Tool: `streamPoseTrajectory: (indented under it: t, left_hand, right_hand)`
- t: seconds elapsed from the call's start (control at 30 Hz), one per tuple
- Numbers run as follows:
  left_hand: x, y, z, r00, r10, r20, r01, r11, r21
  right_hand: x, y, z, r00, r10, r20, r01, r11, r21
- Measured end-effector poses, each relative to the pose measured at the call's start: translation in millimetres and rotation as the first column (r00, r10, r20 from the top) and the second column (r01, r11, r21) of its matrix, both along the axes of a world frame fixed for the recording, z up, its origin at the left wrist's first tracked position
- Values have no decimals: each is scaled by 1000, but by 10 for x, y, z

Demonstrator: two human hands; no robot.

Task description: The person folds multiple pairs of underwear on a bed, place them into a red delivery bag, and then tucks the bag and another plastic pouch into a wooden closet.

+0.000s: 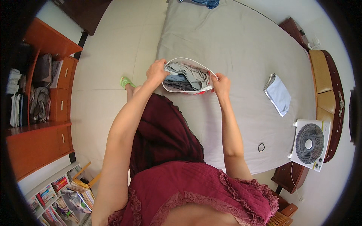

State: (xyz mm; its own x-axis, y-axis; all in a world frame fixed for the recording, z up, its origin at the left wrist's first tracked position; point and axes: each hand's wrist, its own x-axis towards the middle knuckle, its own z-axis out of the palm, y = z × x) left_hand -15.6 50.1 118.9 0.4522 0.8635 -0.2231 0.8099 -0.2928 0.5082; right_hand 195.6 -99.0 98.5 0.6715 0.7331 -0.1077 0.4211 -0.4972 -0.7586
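A bag with a white rim (183, 58) and some red on its outer side stands at the near edge of the bed, its mouth spread wide. Inside lie folded clothes (185, 75) in light grey, blue and dark grey. My left hand (157, 73) grips the rim at the left end. At the opposite end, my right hand (221, 84) pinches the rim between thumb and fingers. The bag's bottom and most of its outer wall are hidden from above.
On the grey bed sheet (240, 50) lie a folded light-blue cloth (277, 94), a small black loop (261, 147) and a blue patterned cloth (208, 2). A white box fan (309, 144) stands by the headboard (325, 73). Leftward are an open wardrobe (63, 104) and a bookshelf (46, 195).
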Motion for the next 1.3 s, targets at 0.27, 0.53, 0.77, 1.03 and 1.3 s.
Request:
streamPoseTrajectory:
  t: [0.27, 0.53, 0.77, 1.03, 1.3]
  left_hand:
    - [-361, 112, -424, 945, 100, 310, -79, 994, -78]
    - [-160, -5, 7, 807, 356, 471, -79, 856, -512]
    - [-51, 81, -236, 548, 501, 670, -33, 814, -581]
    - [-329, -46, -585, 725, 454, 518, 41, 723, -690]
    - [-379, -413, -904, 206, 905, 372, 181, 338, -924]
  right_hand:
    - [-209, 54, 303, 998, -39, -57, 39, 999, -12]
    - [-59, 56, 226, 992, -119, 48, 93, 925, 368]
    - [-62, -95, 96, 970, -20, 241, -75, 922, 379]
    - [-219, -456, -331, 995, 105, 3, -104, 991, 83]
    - [-91, -459, -312, 711, 46, -702, 74, 987, 139]
